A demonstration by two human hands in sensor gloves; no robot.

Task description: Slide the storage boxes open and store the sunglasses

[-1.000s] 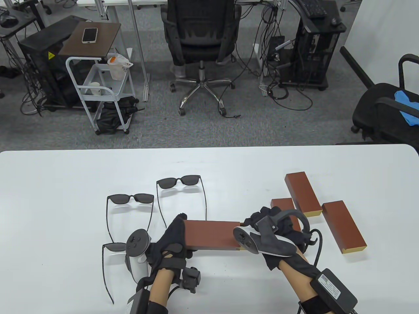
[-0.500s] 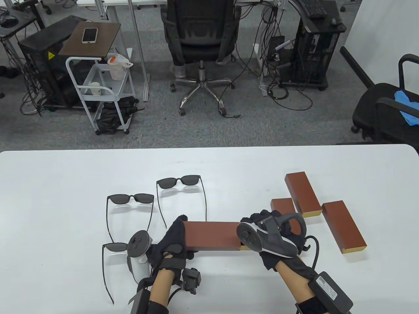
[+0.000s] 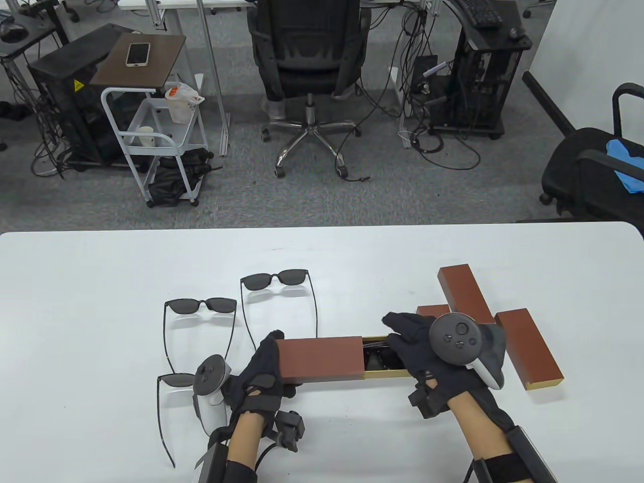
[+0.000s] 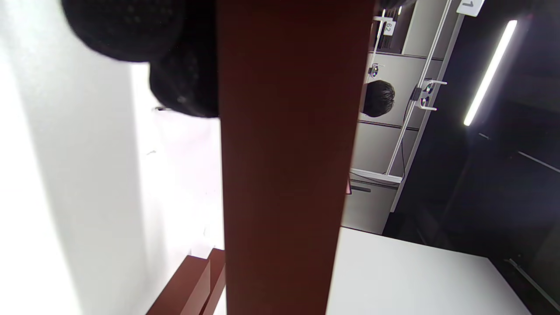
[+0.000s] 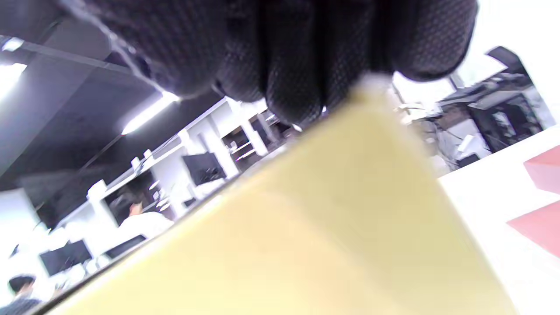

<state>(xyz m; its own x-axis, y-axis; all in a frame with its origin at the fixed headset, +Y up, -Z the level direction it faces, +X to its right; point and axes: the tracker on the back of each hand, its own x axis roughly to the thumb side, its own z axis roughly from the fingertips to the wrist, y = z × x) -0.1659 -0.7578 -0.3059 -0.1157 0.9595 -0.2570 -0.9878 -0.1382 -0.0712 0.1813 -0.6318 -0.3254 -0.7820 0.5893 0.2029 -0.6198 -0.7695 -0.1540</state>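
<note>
Table view: left hand point(image 3: 261, 370) grips the sleeve point(image 3: 319, 358) steady while right hand point(image 3: 427, 352) holds the gold tray point(image 3: 385, 373), partly slid out rightward; three sunglasses point(image 3: 274, 279) wait on the tabletop point(image 3: 100, 302), left.

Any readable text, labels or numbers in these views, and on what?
"62": small white tag on the background shelving, left wrist view.
"1": white tag at that view's top edge.
Yellow warning sticker on the black cabinet: a symbol, any wording too small.
Brown sliding box: no text visible.
</note>
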